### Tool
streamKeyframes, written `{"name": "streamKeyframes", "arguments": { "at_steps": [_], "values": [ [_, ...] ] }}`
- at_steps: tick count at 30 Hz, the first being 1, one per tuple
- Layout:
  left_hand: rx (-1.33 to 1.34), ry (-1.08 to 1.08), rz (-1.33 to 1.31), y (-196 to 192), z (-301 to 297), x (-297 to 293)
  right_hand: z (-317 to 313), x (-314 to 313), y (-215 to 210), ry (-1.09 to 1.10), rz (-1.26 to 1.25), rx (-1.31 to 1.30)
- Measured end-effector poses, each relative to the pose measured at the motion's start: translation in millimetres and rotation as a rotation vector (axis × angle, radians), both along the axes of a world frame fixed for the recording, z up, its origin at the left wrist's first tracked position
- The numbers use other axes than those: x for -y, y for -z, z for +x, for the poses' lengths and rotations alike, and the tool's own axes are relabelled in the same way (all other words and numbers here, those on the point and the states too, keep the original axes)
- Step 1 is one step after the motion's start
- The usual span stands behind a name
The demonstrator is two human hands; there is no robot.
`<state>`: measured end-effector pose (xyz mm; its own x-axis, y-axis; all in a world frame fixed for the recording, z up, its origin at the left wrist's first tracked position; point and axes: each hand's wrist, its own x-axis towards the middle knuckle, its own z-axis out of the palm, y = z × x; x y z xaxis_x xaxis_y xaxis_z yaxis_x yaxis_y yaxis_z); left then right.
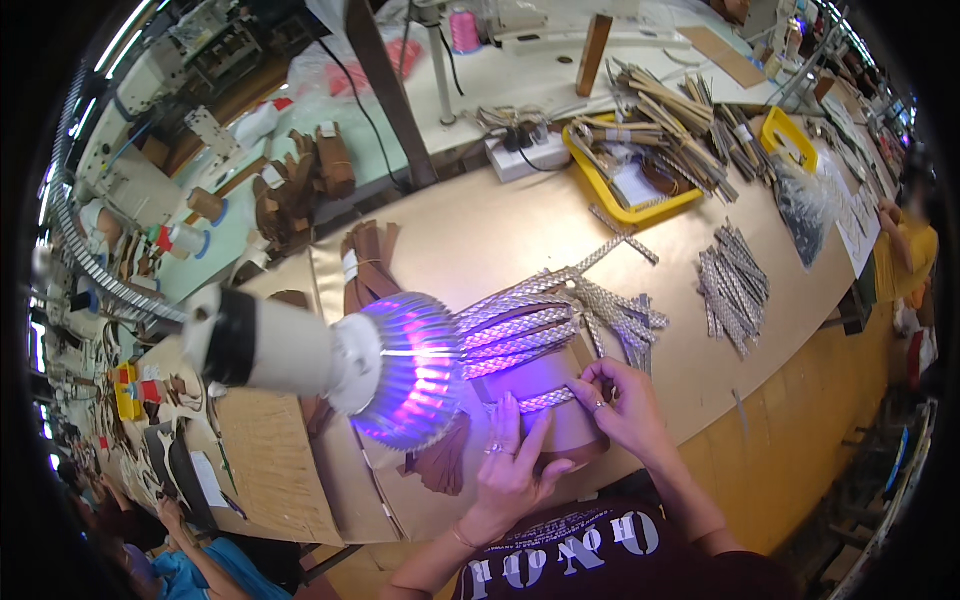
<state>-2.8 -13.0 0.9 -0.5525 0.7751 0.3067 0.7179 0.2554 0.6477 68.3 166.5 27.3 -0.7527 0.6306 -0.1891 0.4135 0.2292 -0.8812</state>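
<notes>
A silver-and-white braided strap (548,399) lies across a brown curved form (575,428) close in front of me. My left hand (512,455) rests on the form with fingers stretched out, the fingertips at the strap's left part. At the strap's right end, my right hand (622,402) pinches it between thumb and finger. Just beyond, several more braided straps (520,325) run side by side over the form's far part, with loose ends (620,315) spreading to the right. A finned lamp head (415,370) glowing purple hides the left side of the form.
A bundle of braided straps (735,285) lies to the right. Farther back are a yellow tray (640,212) heaped with strips and a white power strip (527,157). Brown strips (370,265) lie behind the lamp; a wooden board (275,460) is at left. Other people sit at both sides.
</notes>
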Motion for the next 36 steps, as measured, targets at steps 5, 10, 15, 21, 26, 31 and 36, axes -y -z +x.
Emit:
{"name": "streamKeyframes", "arguments": {
  "at_steps": [5,10,15,21,26,31,36],
  "values": [
    [-0.008,-0.049,0.09,-5.8,4.4,-2.3,-2.6,-9.8,6.0,-0.024,-0.157,-0.126],
    [-0.002,-0.008,0.094,-10.5,5.6,-7.8,-17.8,-34.6,5.0,-0.018,-0.279,-0.155],
    [-0.011,-0.01,0.12,-9.6,0.4,-11.7,-22.5,-42.1,3.6,-0.067,-0.201,0.055],
    [-0.007,-0.026,0.076,-7.6,-0.1,-5.1,-11.2,-40.1,11.7,0.115,-0.267,-0.16],
    [0.22,-0.128,0.169,-5.6,0.7,14.5,29.3,-32.7,-6.4,-0.199,-0.185,-0.076],
    [0.476,-0.269,0.18,1.6,17.6,21.2,47.2,-10.9,-21.0,-0.448,0.042,-0.052],
    [0.452,-0.237,0.223,9.4,20.8,19.3,43.3,-7.6,-31.1,-0.508,0.079,-0.042]
  ]
}}
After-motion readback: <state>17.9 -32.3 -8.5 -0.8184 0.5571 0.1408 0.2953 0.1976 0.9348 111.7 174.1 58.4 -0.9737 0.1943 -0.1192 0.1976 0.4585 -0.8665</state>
